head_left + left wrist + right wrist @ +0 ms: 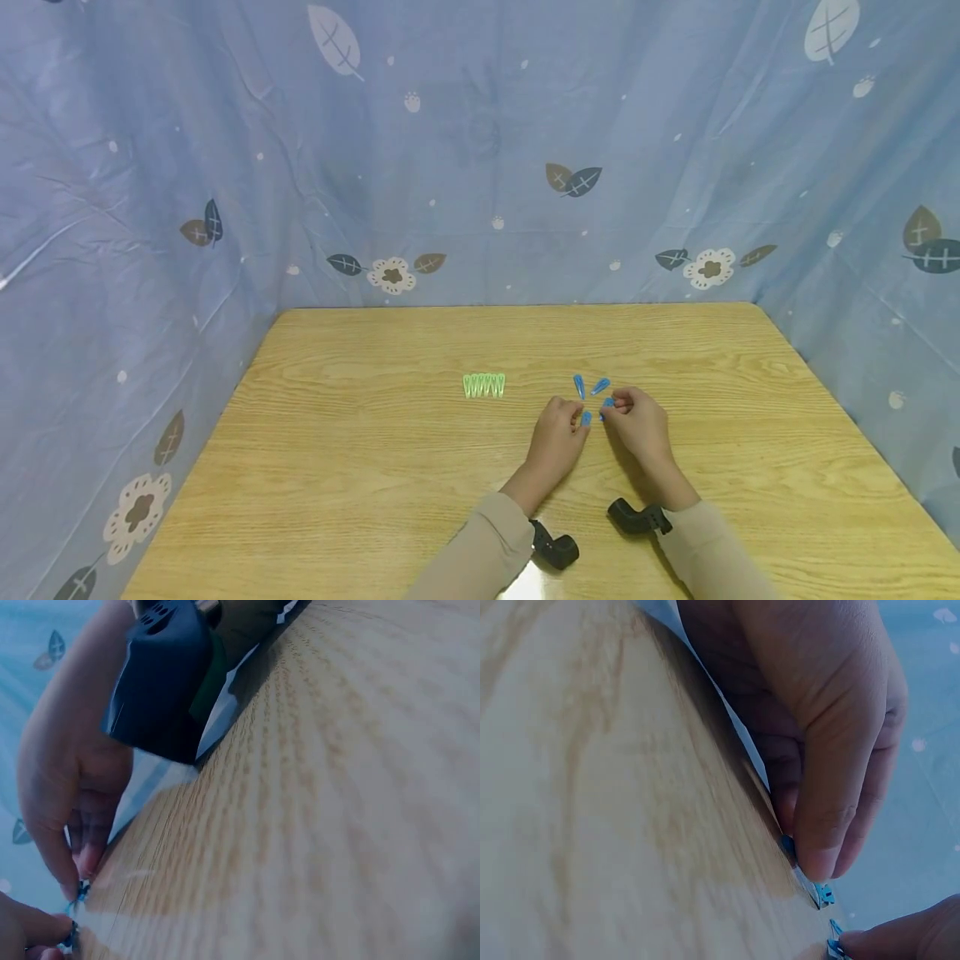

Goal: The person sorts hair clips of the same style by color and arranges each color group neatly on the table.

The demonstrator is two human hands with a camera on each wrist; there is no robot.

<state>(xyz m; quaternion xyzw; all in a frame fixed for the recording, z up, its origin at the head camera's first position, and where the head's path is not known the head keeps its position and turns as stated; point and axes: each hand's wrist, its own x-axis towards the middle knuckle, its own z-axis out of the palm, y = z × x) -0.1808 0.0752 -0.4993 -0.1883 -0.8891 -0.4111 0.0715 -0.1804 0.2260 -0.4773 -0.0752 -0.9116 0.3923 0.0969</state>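
Note:
My left hand (557,432) pinches a blue snap hair clip (587,419) between thumb and fingers, low over the table. Just to its right, my right hand (639,421) pinches another blue hair clip (608,403), partly hidden by the fingertips. Two more blue hair clips lie just beyond the hands: one nearly upright in view (579,386), the other slanted (600,386). Farther left, several light green hair clips (483,385) form a tidy side-by-side row. The right wrist view shows the held clips close together, one blue clip end (825,893) sticking out past a thumb.
A wood-grain table (360,467) carries all of this. Blue patterned curtains (480,150) hang along its back and sides. On each wrist sits a black camera mount, the left one (555,550) and the right one (633,517) both low above the tabletop.

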